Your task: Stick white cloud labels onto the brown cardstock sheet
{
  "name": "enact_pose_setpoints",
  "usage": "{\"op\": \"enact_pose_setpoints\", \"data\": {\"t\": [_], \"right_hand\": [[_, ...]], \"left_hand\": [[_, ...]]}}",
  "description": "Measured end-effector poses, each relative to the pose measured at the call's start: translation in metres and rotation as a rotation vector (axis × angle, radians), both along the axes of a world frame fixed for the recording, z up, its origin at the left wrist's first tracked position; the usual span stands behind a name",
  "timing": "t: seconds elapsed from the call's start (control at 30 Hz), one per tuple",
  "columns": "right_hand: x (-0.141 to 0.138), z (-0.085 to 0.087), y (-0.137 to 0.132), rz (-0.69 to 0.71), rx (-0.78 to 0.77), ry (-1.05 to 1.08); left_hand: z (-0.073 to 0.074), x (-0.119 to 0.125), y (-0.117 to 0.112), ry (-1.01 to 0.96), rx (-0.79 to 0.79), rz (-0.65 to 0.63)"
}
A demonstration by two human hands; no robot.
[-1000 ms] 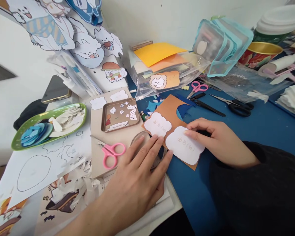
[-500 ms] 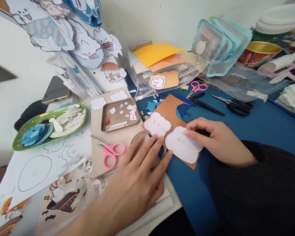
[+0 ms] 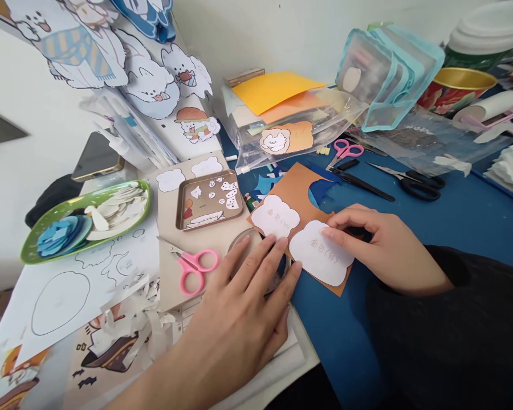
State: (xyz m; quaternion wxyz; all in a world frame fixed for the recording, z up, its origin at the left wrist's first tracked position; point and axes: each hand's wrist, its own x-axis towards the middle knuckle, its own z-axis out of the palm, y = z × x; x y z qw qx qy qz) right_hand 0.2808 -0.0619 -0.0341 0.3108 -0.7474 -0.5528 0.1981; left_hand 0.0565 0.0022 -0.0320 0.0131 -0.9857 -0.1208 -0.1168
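Observation:
Two white cloud-shaped paper cutouts with pencilled writing, a left one (image 3: 275, 215) and a right one (image 3: 321, 253), lie on a brown sheet (image 3: 298, 181) that has a curved notch in its edge. My right hand (image 3: 374, 245) pinches the upper right edge of the right cutout between thumb and fingers, together with the brown sheet as far as I can see. My left hand (image 3: 248, 296) lies with fingers spread, its fingertips at the lower edges of both cutouts. Beneath it a round clear object (image 3: 241, 250) is mostly covered. Pink-handled scissors (image 3: 196, 267) rest open just left of that hand.
A small brown tray (image 3: 209, 199) holds tiny cutouts. A green dish (image 3: 29, 253) carries blue and white pieces. Behind the brown sheet lie black scissors (image 3: 419, 182), another pink pair (image 3: 346, 149), a black pen-like tool (image 3: 367, 185) and a clear bag (image 3: 248, 154).
The view has shifted very slightly. Both hands keep their places on the cutouts, and nothing was picked up or let go.

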Motion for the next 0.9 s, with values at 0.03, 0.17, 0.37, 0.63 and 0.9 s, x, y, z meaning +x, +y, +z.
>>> {"op": "enact_pose_setpoints", "data": {"t": [0.03,0.17,0.37,0.63,0.9], "right_hand": [[-0.0004,0.0,-0.0002,0.001,0.002,-0.007],[-0.0011,-0.0011,-0.001,-0.006,0.043,-0.037],[0.0004,-0.002,0.0003,0.047,0.07,-0.061],[0.0002,-0.0002,0.0037,0.023,-0.028,-0.067],[-0.0022,0.0014,0.0077,0.034,-0.041,-0.115]], "left_hand": [[0.0004,0.0002,0.0001,0.0,0.0,-0.002],[0.0002,0.0007,-0.0002,-0.009,0.01,-0.004],[0.0015,0.0007,-0.0012,0.005,0.005,-0.006],[0.0008,-0.0004,-0.0016,0.006,0.022,-0.004],[0.0016,-0.0012,-0.0018,0.018,0.033,-0.013]]}}
